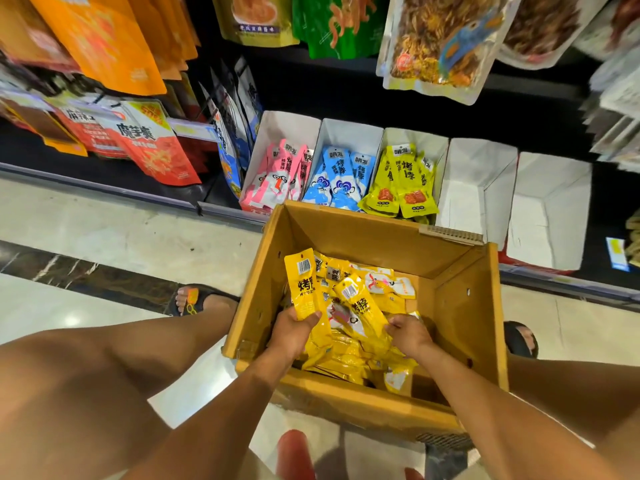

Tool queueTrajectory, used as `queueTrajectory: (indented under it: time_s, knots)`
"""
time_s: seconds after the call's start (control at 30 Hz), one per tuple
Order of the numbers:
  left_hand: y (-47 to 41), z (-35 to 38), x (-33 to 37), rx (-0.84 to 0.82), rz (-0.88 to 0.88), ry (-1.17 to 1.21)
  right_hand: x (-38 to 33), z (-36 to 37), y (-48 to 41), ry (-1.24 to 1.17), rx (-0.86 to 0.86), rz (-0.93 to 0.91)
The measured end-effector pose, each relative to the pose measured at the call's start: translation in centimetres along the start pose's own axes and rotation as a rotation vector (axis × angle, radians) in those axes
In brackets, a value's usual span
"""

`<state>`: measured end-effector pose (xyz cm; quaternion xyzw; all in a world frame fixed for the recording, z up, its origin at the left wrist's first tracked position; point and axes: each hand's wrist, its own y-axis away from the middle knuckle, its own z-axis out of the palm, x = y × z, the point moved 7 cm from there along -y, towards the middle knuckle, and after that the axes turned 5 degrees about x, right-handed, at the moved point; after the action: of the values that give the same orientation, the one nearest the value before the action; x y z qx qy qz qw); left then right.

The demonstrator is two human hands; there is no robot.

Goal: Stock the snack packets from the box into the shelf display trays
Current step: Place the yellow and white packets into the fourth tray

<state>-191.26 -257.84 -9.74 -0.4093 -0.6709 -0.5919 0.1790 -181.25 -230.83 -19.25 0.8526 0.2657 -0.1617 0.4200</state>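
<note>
Box [464, 306] open-topped, its far rim just below the shelf edge [221, 207]. Your left hand [294, 332] grips a yellow packet [303, 285] at the pile's 10 o'clock. Your right hand [408, 336], fingers curled, pinches a second packet [360, 306] at 3 o'clock. Stocked trays [277, 126] sit at 12 o'clock, bare white trays [478, 174] at 2.

place: shop — shelf [346, 95] | hanging snack bags [436, 43] | display trays [481, 174]

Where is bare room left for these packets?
Bare: fourth tray and fifth tray, right of the lime tray; also the box floor by its right wall. Crowded: pink tray, blue tray, lime tray, and the box's left, where left hand and right hand hold packets.
</note>
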Motion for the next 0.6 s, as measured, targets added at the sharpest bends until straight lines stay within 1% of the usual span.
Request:
queueTrajectory:
  time_s: [0.2, 0.27, 0.37, 0.47, 0.6]
  knots:
    - [1.2, 0.7, 3.9, -0.063, 0.099, 0.046, -7.1, -4.9, 4.1, -0.317, -0.023, -0.045]
    - [1.8, 1.1, 6.0, -0.071, 0.158, 0.077, -9.0, -6.7, 5.4, -0.384, -0.025, -0.051]
    - [3.1, 1.8, 9.5, -0.064, 0.213, 0.137, -11.5, -9.4, 7.7, -0.482, -0.087, -0.046]
    - [4.1, 3.5, 12.7, -0.140, 0.209, 0.227, -14.4, -12.4, 10.4, -0.450, -0.143, -0.135]
    - [5.3, 5.7, 16.7, -0.280, 0.180, 0.240, -17.4, -16.7, 12.2, -0.319, -0.130, -0.308]
